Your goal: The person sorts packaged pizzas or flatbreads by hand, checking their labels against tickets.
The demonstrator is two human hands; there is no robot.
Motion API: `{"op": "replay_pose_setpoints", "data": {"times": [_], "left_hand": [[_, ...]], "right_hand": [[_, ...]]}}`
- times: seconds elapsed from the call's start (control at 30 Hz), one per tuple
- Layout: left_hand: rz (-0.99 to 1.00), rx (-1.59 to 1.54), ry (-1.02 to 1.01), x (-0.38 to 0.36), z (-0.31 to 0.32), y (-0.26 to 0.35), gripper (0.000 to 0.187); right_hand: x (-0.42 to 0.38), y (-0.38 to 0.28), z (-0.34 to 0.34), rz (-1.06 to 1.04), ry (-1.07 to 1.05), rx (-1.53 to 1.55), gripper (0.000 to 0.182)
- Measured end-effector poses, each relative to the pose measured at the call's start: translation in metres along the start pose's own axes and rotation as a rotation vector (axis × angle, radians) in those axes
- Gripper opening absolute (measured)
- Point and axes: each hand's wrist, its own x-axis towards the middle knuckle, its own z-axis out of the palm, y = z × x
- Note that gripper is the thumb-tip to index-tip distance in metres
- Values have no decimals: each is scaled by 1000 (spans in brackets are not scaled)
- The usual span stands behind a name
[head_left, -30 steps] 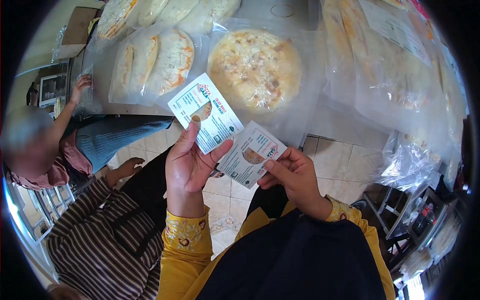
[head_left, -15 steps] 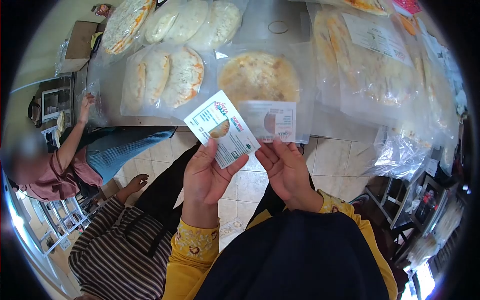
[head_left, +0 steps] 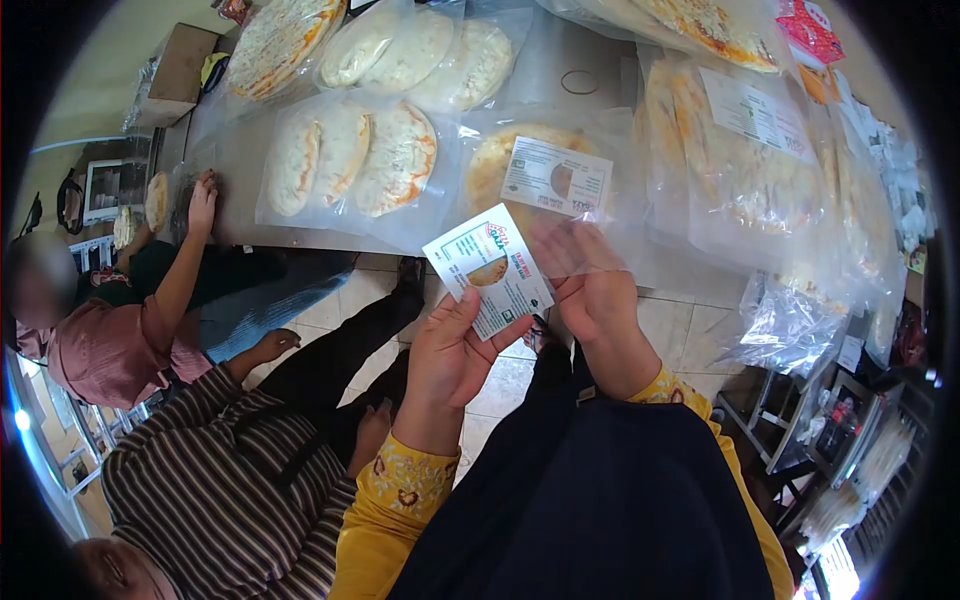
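Observation:
A printed card (head_left: 488, 270) is pinched between the thumb and fingers of my left hand (head_left: 455, 355), in front of the table edge. My right hand (head_left: 595, 285) reaches forward to the right of it. Its fingers lie under or inside the clear edge of a plastic bag (head_left: 625, 235), blurred and apart. In that bag is a round flat pizza (head_left: 490, 165), partly covered by a second printed card (head_left: 557, 178). Whether this card is inside the bag or on top is unclear.
Bagged pizzas (head_left: 350, 160) lie left on the table (head_left: 235, 215), with more bagged ones (head_left: 740, 165) at the right. A rubber band (head_left: 579, 82) lies further back. A person in a striped shirt (head_left: 230, 460) is close on my left; another person's hand (head_left: 203, 195) is beyond.
The second card has moved from my right hand onto the pizza's area and turned. My right hand has reached to the bag's edge. The view has shifted, and the striped-shirt person appears closer.

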Motion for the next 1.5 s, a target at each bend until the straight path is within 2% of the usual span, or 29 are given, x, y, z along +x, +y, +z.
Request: {"op": "replay_pose_setpoints", "data": {"times": [0.07,0.17,0.27,0.37,0.57,0.63,0.8,0.93,0.97,1.1,1.23,1.37,1.5], "left_hand": [[6,16,10,3,-4,-6,36],[22,22,17,4,-11,-12,34],[27,27,46,3,-12,-17,34],[39,37,74,1,-15,-22,35],[104,3,94,-39,-17,-5,37],[165,-4,157,-57,-25,7,37],[267,-3,170,-78,-47,14,40],[183,9,83,-72,-55,-7,41],[145,41,34,-70,-53,-13,39],[97,100,78,-66,-24,-36,40],[94,66,68,-46,6,-36,42],[240,107,107,-28,43,-26,41],[335,45,181,-17,70,-39,35]], "right_hand": [[-3,-5,-8,71,-47,-7,27],[-20,-17,-14,146,-123,-187,33],[-35,-19,-21,121,-237,-172,37],[-33,-20,-24,78,-179,-61,37],[-52,-24,3,75,-238,-206,36],[-66,-30,6,79,-263,-187,35],[-128,-75,-6,114,-263,-189,35],[-197,-140,-37,92,-245,-217,35],[-216,-156,-46,35,-191,-233,36],[-291,-217,-70,-181,3,-321,34],[-323,-296,-98,-554,150,-276,32],[-321,-394,-124,-779,162,-277,31],[-273,-481,-153,-814,174,-253,31]]}}
